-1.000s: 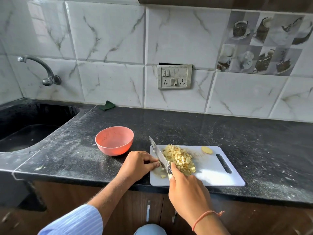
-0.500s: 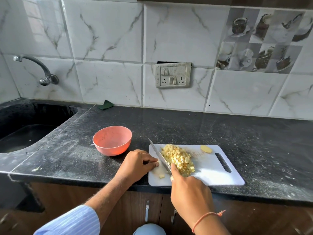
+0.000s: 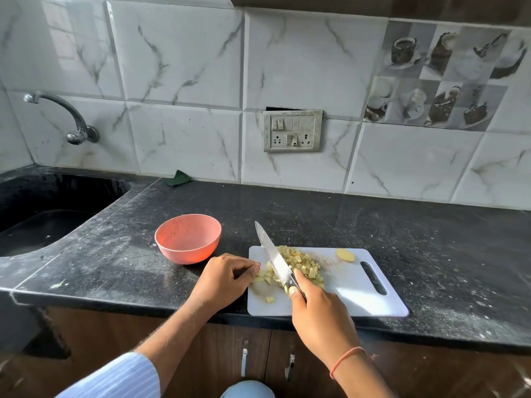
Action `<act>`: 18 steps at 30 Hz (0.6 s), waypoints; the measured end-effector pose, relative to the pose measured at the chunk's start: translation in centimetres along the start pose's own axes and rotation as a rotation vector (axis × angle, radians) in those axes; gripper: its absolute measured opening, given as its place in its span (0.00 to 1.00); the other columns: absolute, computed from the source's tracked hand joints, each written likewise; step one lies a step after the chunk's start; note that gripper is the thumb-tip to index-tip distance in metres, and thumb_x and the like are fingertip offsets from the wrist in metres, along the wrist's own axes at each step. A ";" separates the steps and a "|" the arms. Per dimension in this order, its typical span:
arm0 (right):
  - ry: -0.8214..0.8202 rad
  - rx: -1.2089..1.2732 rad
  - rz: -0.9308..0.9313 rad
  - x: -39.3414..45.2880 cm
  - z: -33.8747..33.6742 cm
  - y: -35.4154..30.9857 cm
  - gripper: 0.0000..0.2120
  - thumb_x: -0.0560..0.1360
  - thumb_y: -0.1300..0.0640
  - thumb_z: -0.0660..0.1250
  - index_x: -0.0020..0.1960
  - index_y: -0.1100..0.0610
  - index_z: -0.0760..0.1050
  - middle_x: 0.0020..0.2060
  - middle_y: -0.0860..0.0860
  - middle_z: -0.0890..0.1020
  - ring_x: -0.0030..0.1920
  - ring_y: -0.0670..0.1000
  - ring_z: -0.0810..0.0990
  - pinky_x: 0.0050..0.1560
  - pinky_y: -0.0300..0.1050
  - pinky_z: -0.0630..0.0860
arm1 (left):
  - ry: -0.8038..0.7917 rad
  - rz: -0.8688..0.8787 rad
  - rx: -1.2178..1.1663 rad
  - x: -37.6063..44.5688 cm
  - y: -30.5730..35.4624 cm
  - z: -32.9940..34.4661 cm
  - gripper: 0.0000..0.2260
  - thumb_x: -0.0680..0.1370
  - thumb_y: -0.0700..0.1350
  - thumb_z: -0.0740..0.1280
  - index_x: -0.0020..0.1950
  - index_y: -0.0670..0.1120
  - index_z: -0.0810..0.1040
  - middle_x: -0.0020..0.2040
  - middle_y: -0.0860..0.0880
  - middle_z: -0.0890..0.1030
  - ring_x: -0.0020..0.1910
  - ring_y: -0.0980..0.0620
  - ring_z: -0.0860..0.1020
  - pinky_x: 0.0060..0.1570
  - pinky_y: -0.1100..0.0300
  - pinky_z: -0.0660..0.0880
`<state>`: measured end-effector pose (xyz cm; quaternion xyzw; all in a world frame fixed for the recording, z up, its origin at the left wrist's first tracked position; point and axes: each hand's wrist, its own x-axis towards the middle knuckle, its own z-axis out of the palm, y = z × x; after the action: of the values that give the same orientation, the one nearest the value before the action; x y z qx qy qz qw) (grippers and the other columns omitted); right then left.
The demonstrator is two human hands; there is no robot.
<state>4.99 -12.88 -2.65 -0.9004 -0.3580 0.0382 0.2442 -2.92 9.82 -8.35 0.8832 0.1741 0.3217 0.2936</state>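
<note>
A: Hands status?
B: My right hand (image 3: 321,317) is gripping the knife (image 3: 271,254) by the handle, fingers wrapped round it. The blade is running away from me across the left part of the cutting board (image 3: 359,297), with the tip poking past the board's back-left corner.
A: Left?
B: My left hand (image 3: 224,280) is sitting at the board's left edge, fingers curled, tips against a few loose bits. I can't tell if it's pinching any.
A: Where's the food?
B: The diced pieces (image 3: 298,261) are piling up on the board's left half, mostly just right of the blade. One slice (image 3: 345,255) is lying near the board's back edge, apart from the pile. The board is sitting at the worktop's (image 3: 316,214) front edge.
A: Anything else?
B: A pink bowl (image 3: 186,239) is standing just left of the board.
</note>
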 end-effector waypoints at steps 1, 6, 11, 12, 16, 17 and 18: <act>0.002 -0.001 -0.004 0.0 0.0 -0.1 0.25 0.87 0.44 0.55 0.83 0.40 0.58 0.62 0.50 0.84 0.60 0.55 0.81 0.54 0.50 0.76 | 0.006 -0.025 -0.021 -0.1 -0.1 -0.1 0.04 0.79 0.50 0.74 0.52 0.57 0.90 0.49 0.69 0.85 0.54 0.65 0.81 0.55 0.58 0.80; -0.001 -0.018 -0.020 -0.3 -0.1 -0.4 0.25 0.87 0.45 0.55 0.83 0.41 0.59 0.66 0.49 0.82 0.65 0.54 0.80 0.61 0.50 0.76 | -0.076 -0.071 -0.079 -0.3 -0.5 -0.5 0.07 0.78 0.47 0.74 0.52 0.58 0.89 0.52 0.68 0.85 0.57 0.65 0.81 0.63 0.58 0.78; 0.004 -0.018 -0.049 -0.9 0.3 -0.5 0.25 0.87 0.44 0.54 0.83 0.42 0.58 0.63 0.48 0.84 0.61 0.52 0.82 0.59 0.50 0.79 | -0.106 -0.089 -0.102 -0.1 -1.1 -0.8 0.13 0.73 0.52 0.76 0.57 0.60 0.87 0.55 0.65 0.84 0.59 0.64 0.81 0.65 0.58 0.77; 0.003 -0.021 -0.051 -1.0 0.4 -0.6 0.25 0.87 0.44 0.53 0.84 0.42 0.58 0.64 0.48 0.84 0.62 0.52 0.81 0.59 0.50 0.79 | -0.108 -0.088 -0.093 -0.1 -1.2 -0.8 0.13 0.72 0.54 0.77 0.57 0.60 0.87 0.55 0.66 0.84 0.58 0.65 0.81 0.64 0.59 0.77; -0.008 -0.017 -0.062 -1.1 0.4 -1.0 0.25 0.87 0.44 0.52 0.83 0.41 0.57 0.66 0.48 0.82 0.65 0.54 0.79 0.61 0.50 0.77 | -0.094 -0.114 -0.060 0.1 -1.1 -0.6 0.08 0.73 0.55 0.81 0.51 0.59 0.89 0.49 0.67 0.85 0.52 0.66 0.82 0.57 0.61 0.79; -0.013 -0.022 -0.065 -1.2 0.5 -1.1 0.25 0.87 0.43 0.52 0.83 0.41 0.57 0.66 0.48 0.82 0.65 0.54 0.79 0.61 0.50 0.76 | -0.087 -0.127 -0.066 0.1 -1.0 -0.5 0.06 0.73 0.54 0.81 0.49 0.59 0.90 0.47 0.67 0.85 0.50 0.66 0.83 0.55 0.61 0.79; -0.019 -0.029 -0.066 -1.2 0.5 -1.3 0.25 0.87 0.43 0.52 0.83 0.41 0.56 0.66 0.49 0.82 0.65 0.55 0.79 0.60 0.50 0.76 | -0.082 -0.140 -0.073 0.2 -0.9 -0.4 0.05 0.73 0.54 0.81 0.47 0.59 0.90 0.47 0.67 0.85 0.49 0.66 0.83 0.54 0.62 0.79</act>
<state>3.16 -12.67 -2.62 -0.8913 -0.3901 0.0333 0.2287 -3.19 10.76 -8.57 0.8699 0.2114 0.2704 0.3543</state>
